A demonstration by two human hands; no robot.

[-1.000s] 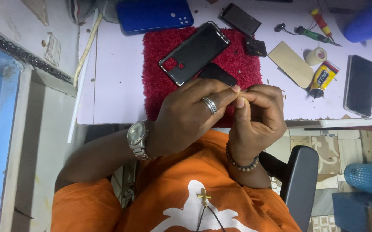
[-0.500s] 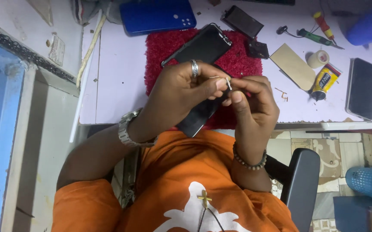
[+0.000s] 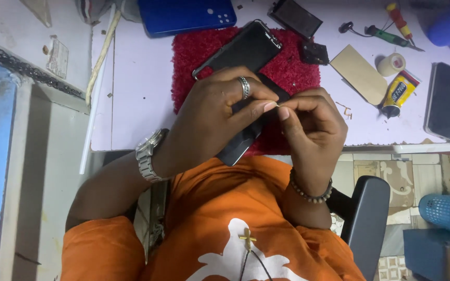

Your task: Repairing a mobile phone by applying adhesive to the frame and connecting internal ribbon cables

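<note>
My left hand (image 3: 220, 117), with a ring and a metal watch, grips a black flat phone piece (image 3: 238, 148) over the front edge of a red fuzzy mat (image 3: 194, 52). My right hand (image 3: 311, 122), with a bead bracelet, pinches a tiny pale part (image 3: 277, 105) against my left fingertips. A black phone (image 3: 243, 49) lies tilted on the mat just beyond my hands.
On the pale tabletop (image 3: 136, 93) lie a blue phone cover (image 3: 186, 15), a small dark module (image 3: 295, 18), a tan card (image 3: 359, 73), a tape roll (image 3: 391, 64), a yellow glue tube (image 3: 397, 93), a screwdriver (image 3: 389, 36) and a dark phone (image 3: 445, 101). A blue basket (image 3: 448, 213) stands lower right.
The black flat piece, lying on the mat a second ago, is now lifted in my left hand. Both hands stay pinched together and have shifted slightly toward my body.
</note>
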